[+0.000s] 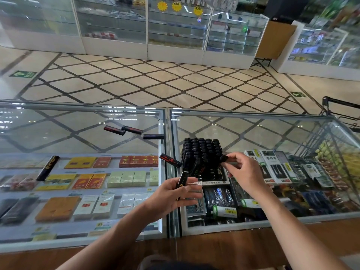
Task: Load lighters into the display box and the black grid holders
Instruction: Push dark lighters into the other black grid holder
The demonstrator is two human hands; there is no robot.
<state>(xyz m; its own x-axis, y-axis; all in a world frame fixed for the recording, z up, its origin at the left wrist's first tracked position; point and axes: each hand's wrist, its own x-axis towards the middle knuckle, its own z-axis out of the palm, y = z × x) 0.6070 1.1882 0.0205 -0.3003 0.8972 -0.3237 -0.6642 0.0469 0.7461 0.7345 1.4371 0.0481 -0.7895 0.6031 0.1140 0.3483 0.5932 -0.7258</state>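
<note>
Black on black here: the black grid holder (201, 152) stands on the glass worktop (78, 133) with nearly every cell showing a cap. The right hand (243, 172) is at its right edge, fingers pinching a dark lighter (224, 158) by its body. The left hand (173, 193) sits nearer the person, fingers curled round a spare lighter (182, 181) held upright. The trick now, I'd say, is alignment: tip that dark lighter upright, square its base over an open cell (which cell is free I cannot make out from this angle), and press straight down so the neighbours aren't knocked. Steadying the holder would help, since glass looks slippery. One loose lighter (170, 161) lies just beside the holder's left side, and stray lighters (132, 129) lie well apart farther back, likely next in line.
</note>
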